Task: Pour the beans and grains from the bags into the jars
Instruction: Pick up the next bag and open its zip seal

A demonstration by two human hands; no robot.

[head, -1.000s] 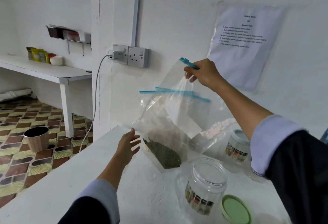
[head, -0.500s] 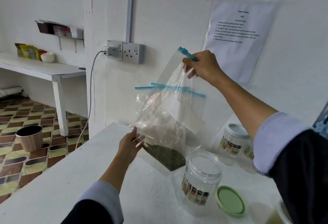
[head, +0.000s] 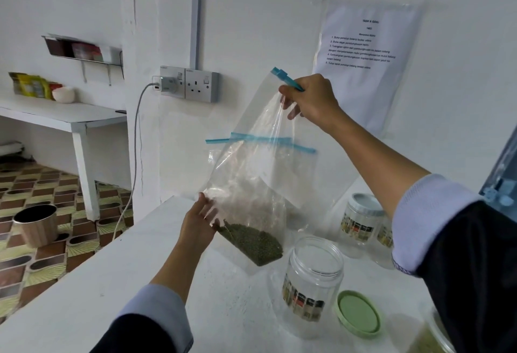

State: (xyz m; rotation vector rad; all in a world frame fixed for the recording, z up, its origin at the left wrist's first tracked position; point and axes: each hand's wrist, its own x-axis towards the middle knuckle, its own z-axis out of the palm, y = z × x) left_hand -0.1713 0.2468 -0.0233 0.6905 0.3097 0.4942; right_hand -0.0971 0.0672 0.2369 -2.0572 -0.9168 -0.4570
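Your right hand (head: 312,99) pinches the blue zip strip at the top corner of the clear bag (head: 251,173) and holds it up in the air, above and behind the open jar (head: 313,282). The bag hangs tilted, and the green beans (head: 251,243) have gathered in its lowest corner, just up and to the left of the open jar's mouth, not over it. Your left hand (head: 200,222) lies against the bag's lower left side, fingers fairly straight and spread, touching the plastic beside the beans; whether it grips the film, the picture does not tell.

The open jar stands upright on the white table (head: 84,296), lidless and empty, with a colourful label on its front. Its green lid (head: 359,313) lies flat just to the right of it, close but apart. Behind the open jar and to the right stands a closed jar (head: 361,221) with a pale lid. A second zip bag (head: 279,142) shows through the first, behind it; what holds it is unclear.
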